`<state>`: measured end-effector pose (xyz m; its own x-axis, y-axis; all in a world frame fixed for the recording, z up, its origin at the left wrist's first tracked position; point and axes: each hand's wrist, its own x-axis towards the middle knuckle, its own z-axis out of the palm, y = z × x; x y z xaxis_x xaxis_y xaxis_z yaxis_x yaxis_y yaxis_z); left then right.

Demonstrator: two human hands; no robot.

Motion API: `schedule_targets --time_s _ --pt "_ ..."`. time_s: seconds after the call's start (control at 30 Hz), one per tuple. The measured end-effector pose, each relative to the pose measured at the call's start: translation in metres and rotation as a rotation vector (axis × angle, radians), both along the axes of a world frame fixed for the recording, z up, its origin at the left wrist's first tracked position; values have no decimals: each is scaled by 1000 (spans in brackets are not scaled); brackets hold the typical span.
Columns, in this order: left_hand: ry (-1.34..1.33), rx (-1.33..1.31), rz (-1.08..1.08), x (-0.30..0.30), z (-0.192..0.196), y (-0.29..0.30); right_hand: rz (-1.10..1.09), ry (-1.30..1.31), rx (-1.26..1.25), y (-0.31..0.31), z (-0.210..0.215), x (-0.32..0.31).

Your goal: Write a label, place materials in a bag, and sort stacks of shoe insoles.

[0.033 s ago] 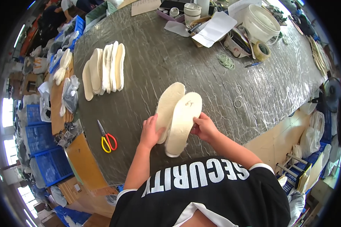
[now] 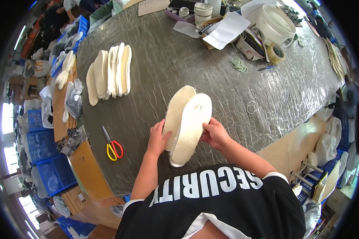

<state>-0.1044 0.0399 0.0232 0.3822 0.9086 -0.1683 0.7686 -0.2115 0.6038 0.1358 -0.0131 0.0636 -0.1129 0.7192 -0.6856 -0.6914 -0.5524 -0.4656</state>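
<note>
Two cream fleece insoles are held up in front of me over the dark table, one partly over the other. My left hand (image 2: 158, 137) grips the left insole (image 2: 178, 107) by its outer edge, thumb on its face. The front insole (image 2: 194, 123), with a small handwritten mark near its toe, is pinched at its right edge by my right hand (image 2: 214, 133). It covers part of the left insole. Scissors (image 2: 113, 145) with one yellow and one red handle lie left of my hands. Beyond them a row of similar insoles (image 2: 109, 71) rests on the table.
At the far right stand a white bucket (image 2: 276, 24), a tape roll (image 2: 276, 53), papers (image 2: 227, 31) and a lidded jar (image 2: 203, 15). Green rubber bands (image 2: 238, 64) and a blue pen (image 2: 267, 68) lie closer. Blue crates (image 2: 54, 175) are stacked left of the table (image 2: 147, 71).
The front insole has shifted slightly up and left, tilting a little over the left one. My hands stay almost in place.
</note>
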Motion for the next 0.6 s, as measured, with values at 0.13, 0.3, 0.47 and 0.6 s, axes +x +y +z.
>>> schedule_targets --time_s 0.13,0.3,0.47,0.6 --pt "-248 -220 156 -12 -11 12 -58 45 78 20 5 -19" --pt "-669 -527 288 -12 -6 26 -113 -324 -74 61 -43 -48" --pt "15 11 4 18 -4 20 -28 -427 -32 59 -73 -46" --pt "-170 -271 178 24 7 27 22 -667 -39 38 -51 -36"
